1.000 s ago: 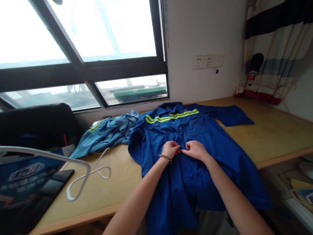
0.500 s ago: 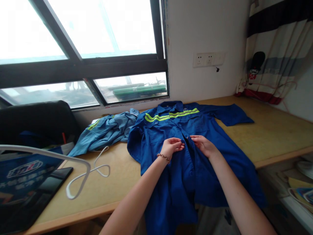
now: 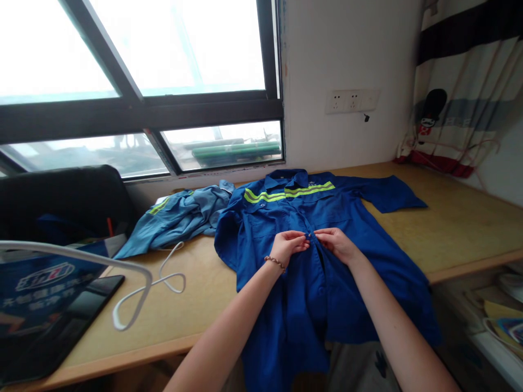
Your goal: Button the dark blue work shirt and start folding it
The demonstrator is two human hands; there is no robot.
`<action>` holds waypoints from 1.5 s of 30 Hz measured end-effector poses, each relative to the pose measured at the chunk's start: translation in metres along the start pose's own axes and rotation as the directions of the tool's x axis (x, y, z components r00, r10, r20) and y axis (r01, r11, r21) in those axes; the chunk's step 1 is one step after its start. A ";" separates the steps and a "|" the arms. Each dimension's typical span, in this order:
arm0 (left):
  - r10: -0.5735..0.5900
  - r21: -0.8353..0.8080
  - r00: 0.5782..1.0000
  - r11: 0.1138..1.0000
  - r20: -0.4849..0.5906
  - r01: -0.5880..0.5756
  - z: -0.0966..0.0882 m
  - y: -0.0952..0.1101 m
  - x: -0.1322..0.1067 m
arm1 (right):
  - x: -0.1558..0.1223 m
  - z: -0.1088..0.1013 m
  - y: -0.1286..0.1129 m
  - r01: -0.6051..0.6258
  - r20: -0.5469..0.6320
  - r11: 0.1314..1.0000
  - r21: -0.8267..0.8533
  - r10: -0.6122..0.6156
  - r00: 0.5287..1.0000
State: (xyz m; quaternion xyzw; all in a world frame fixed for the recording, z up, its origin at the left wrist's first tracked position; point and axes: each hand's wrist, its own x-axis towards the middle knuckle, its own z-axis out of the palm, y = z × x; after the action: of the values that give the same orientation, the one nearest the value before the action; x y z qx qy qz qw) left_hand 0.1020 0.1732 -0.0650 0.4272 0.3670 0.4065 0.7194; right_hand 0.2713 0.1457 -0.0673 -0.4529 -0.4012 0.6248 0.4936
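A dark blue work shirt [image 3: 261, 261] with a yellow-green reflective band across the chest lies front up, collar toward the wall, its lower end hanging over the near table edge. My left hand [image 3: 290, 246], with a beaded bracelet at the wrist, pinches one front edge of the shirt about mid-placket. From the other side my right hand [image 3: 334, 243] pinches the opposite front edge. The fingertips of both hands nearly meet at a small button, whose exact place is partly hidden. Below the hands the front is parted in a narrow gap.
A crumpled lighter blue shirt [image 3: 188, 213] lies to the left on the wooden table [image 3: 204, 294]. Nearer are a white cable [image 3: 150, 277], a dark flat tablet-like device [image 3: 87, 305] and a printed blue bag [image 3: 44, 283]. A window and a wall socket [image 3: 352, 101] are behind.
My right hand has moved slightly left and down, bringing the two front edges of the shirt together at the fingertips. The gap between them has narrowed.
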 end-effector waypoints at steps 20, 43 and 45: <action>-0.007 0.127 0.999 0.992 -0.034 0.011 0.003 -0.003 0.000 | 0.003 0.003 0.001 0.122 -0.097 0.942 -0.313 -0.159 0.982; 0.107 0.124 0.992 0.987 -0.067 -0.098 0.000 -0.021 0.014 | 0.002 0.017 0.009 0.373 0.090 0.649 -0.663 -0.426 0.900; 0.086 0.084 0.993 0.993 -0.078 -0.079 0.001 -0.021 0.013 | 0.003 0.015 0.009 0.365 0.092 0.680 -0.636 -0.404 0.910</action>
State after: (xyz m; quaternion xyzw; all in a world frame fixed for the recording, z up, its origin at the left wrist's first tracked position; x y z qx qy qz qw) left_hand 0.1137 0.1786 -0.0869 0.4541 0.3940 0.4376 0.6686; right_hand 0.2538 0.1463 -0.0726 -0.5163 -0.6616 0.3194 0.4402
